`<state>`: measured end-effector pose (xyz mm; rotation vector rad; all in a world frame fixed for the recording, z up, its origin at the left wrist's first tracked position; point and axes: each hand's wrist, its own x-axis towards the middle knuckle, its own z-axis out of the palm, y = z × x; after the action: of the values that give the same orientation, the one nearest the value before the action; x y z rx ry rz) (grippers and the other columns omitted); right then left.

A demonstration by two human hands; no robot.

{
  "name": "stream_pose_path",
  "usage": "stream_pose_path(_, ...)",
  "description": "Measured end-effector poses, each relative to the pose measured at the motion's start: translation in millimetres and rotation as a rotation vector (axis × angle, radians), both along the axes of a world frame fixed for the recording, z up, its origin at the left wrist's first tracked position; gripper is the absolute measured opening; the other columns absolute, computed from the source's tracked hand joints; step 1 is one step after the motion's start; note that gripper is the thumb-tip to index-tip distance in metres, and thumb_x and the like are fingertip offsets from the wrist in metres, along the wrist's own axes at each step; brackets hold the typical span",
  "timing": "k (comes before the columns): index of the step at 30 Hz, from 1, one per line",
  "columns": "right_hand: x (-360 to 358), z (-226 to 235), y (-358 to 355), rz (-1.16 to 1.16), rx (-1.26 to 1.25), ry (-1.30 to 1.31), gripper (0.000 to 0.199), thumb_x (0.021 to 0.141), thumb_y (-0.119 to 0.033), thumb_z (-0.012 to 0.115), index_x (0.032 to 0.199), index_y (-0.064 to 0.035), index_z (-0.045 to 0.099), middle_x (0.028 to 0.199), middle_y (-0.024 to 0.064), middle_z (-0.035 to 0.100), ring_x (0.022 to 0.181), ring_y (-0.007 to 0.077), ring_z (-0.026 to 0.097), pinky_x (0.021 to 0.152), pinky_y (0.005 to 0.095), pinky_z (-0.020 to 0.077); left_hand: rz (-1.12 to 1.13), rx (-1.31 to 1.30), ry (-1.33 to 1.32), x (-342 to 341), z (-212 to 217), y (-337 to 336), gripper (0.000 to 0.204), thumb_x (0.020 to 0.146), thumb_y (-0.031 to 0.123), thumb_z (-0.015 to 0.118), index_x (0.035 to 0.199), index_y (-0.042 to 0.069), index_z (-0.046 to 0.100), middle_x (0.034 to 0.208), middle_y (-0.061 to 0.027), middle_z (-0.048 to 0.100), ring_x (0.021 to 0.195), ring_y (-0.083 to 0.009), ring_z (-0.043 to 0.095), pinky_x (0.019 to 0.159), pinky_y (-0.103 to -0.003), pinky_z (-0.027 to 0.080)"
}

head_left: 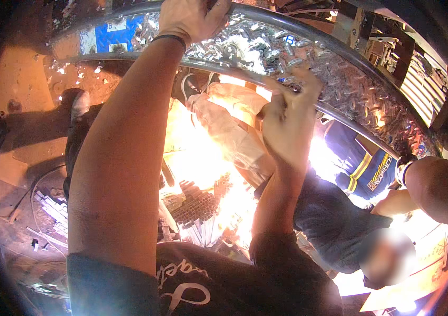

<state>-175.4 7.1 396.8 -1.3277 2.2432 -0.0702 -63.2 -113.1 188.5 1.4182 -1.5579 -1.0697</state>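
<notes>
A patterned metal tread plate (340, 87), littered with bright scraps, curves across the upper view between dark round tubes. My left hand (195, 21) is closed over the far curved metal tube (297, 26); some of its fingertips are cut off by the top edge. A black band circles that wrist. At the near metal tube (240, 72) my right hand (292, 118) is smeared by motion. Its fingers reach up over the tube and the plate's edge, and whether they hold anything is unclear.
Below the plate, bundled square metal tubes (195, 203) lie in strong glare. At the right, a bent-over person in a dark shirt (329, 221) and another person's arm (437, 189) are close to my right arm. More metal pieces (53, 213) and a cable (34, 184) are on the left.
</notes>
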Motion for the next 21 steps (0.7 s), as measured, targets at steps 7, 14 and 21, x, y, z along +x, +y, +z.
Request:
stream_pose_path(7,7,-37,23,-0.044,-0.050,0.072,0.035,0.099,-0.009,0.064,0.131,-0.0029,0.050,0.094,0.0171,0.076,0.086,0.0194,0.074,0.074,0.0316,0.0568,0.064,-0.084,0.010,0,-5,0,0.039,0.094,0.041,0.057,0.083,0.007,0.074,0.090,-0.0218,0.073,0.089,-0.0431,0.069,0.077,-0.052,0.054)
stream_pose_path(14,-41,-64,29,0.511,-0.570,0.461,0.015,0.094,-0.011,0.072,0.108,-0.0043,0.072,0.092,0.0138,0.075,0.079,0.0308,0.073,0.068,0.0384,0.0567,0.070,-0.038,0.025,0,1,6,0.040,0.094,0.043,0.057,0.080,0.009,0.074,0.083,-0.0209,0.072,0.082,-0.0449,0.069,0.073,-0.053,0.054)
stream_pose_path(21,-63,-72,27,0.736,-0.640,0.524,0.013,0.090,-0.008,0.076,0.102,-0.0031,0.074,0.084,0.0097,0.071,0.070,0.0265,0.067,0.064,0.0373,0.0537,0.081,-0.060,-0.005,-4,-2,2,0.043,0.094,0.043,0.056,0.077,0.007,0.072,0.081,-0.0219,0.071,0.080,-0.0455,0.069,0.070,-0.054,0.054)
